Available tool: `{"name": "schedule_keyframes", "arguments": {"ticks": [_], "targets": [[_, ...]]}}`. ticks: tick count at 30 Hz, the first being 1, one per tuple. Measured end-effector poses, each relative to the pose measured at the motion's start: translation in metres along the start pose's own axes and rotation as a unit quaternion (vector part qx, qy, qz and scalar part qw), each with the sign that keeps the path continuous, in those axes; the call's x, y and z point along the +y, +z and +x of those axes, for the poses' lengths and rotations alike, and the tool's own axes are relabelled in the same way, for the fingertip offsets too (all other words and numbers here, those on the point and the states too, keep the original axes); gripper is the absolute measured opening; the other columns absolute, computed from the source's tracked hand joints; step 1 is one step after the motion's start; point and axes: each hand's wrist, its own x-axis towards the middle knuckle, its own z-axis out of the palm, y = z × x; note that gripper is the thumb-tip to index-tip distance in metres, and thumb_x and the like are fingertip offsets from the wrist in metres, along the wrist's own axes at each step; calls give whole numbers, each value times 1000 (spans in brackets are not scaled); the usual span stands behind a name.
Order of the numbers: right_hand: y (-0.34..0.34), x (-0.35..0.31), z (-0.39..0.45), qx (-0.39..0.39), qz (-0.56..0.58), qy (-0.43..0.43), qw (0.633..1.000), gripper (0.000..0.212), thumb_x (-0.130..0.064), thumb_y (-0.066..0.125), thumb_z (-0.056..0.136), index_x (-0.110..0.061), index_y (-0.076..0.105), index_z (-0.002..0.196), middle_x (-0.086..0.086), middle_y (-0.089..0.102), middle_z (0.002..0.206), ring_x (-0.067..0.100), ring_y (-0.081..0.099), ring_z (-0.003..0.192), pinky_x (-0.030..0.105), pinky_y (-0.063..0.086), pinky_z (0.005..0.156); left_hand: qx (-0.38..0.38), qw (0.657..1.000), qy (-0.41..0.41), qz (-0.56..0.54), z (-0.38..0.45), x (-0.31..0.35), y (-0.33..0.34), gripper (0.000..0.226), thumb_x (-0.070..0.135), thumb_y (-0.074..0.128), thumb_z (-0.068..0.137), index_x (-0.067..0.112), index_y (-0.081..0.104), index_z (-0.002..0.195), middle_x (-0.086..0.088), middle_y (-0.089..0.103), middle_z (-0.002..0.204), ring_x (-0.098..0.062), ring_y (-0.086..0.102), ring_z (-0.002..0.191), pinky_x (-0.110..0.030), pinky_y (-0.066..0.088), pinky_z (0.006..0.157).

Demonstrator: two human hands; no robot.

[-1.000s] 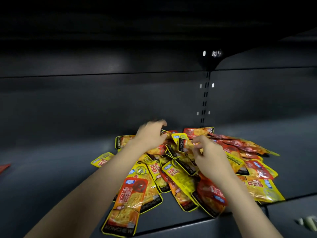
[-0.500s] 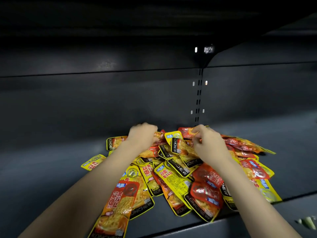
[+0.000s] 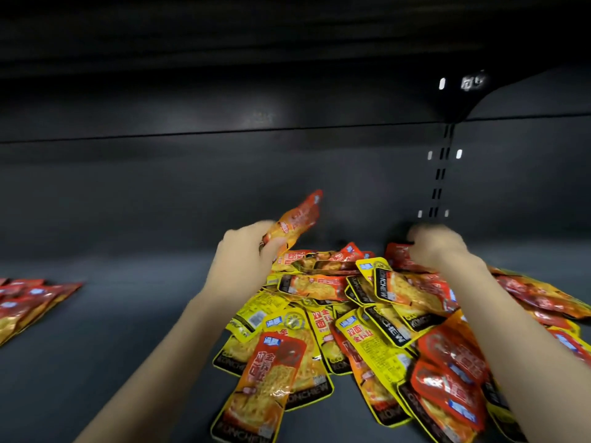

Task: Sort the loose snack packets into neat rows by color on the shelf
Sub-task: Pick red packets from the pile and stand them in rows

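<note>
Well to the left of both hands, a row of red packets (image 3: 28, 298) is seen laid flat on the shelf (image 3: 128, 330) — presumably the red group already begun, kept apart from the rest so that colors do not mix. Next, the left hand (image 3: 246, 260) is raised above the near-left edge of the heap, its fingers curled round a red-orange packet (image 3: 297, 219) that is held tilted up and clear of the others; it is judged to be lifted out for carrying toward that red row. Below and between the hands the loose pile (image 3: 367, 321) lies in disorder, yellow and red packets overlapping at all angles, one orange packet (image 3: 271, 382) sliding toward the front edge. The right hand (image 3: 438, 244) is reached to the far side of the pile, where it rests on a red packet (image 3: 399, 255); through blur it cannot be told whether that packet is gripped or only touched. Sorting is judged barely started — most packets are unsorted.
</note>
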Motion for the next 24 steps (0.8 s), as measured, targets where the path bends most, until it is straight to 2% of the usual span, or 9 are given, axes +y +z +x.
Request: {"name": "schedule_keyframes", "arguments": {"ticks": [3,5,8,11,13,15,19,21,24], "targets": [[10,0,1,-1,-35,24,999,34,-20,51,89,-15,57,123,11,55,129,31,49,121,36,40,97,21,995,-44,-89,-17,-3,3,11,23,54,94,24,64,98,9,64,70,-3,52,53,-14,37,51],[16,-2,1,13,-53,25,998,32,-21,51,90,-15,58,121,11,54,129,32,46,122,36,37,99,24,985,-82,-150,-24,-4,7,11,23,55,94,25,65,98,9,64,72,-4,52,52,-21,41,52],[15,-6,-2,32,-78,1,996,30,-24,51,91,-21,61,119,7,56,127,30,47,121,35,35,99,23,960,-149,-236,-32,0,8,9,23,57,93,28,65,90,4,70,79,-18,65,70,-43,54,66],[-4,-14,-9,33,-61,-55,996,28,-40,49,94,-22,62,111,6,60,117,28,52,113,34,38,93,33,942,-179,-282,-40,7,6,11,21,59,92,27,66,86,3,71,79,-18,64,69,-40,54,67],[-22,-25,-21,35,6,-101,994,32,-44,47,95,-17,59,107,9,62,111,29,56,105,33,42,84,39,927,-204,-312,-44,9,5,9,22,60,91,25,67,86,-1,71,80,-28,66,73,-43,54,68],[-38,-40,-38,40,89,-143,985,30,-36,50,94,-12,58,109,11,62,110,30,57,101,30,41,77,40,906,-236,-350,-48,9,2,7,21,61,91,19,67,89,-8,71,85,-32,67,79,-47,56,73],[-47,-66,-76,36,261,-177,948,13,-19,53,92,-11,56,101,7,64,97,25,60,86,30,44,67,45,852,-289,-435,-62,3,-10,8,14,61,90,10,65,95,-9,73,91,-26,70,87,-40,58,69],[-43,-79,-97,26,320,-190,928,9,-21,52,94,-13,55,97,1,63,89,18,59,79,31,44,63,51,839,-300,-450,-74,-2,-17,10,11,62,88,9,64,98,-6,74,90,-20,71,83,-33,57,68],[-33,-98,-120,8,389,-206,898,14,-27,50,95,-15,52,89,-2,62,80,17,58,74,33,44,65,79,823,-318,-464,-90,-15,-28,14,5,63,86,5,61,100,-8,73,89,-21,71,83,-31,57,68]]}}
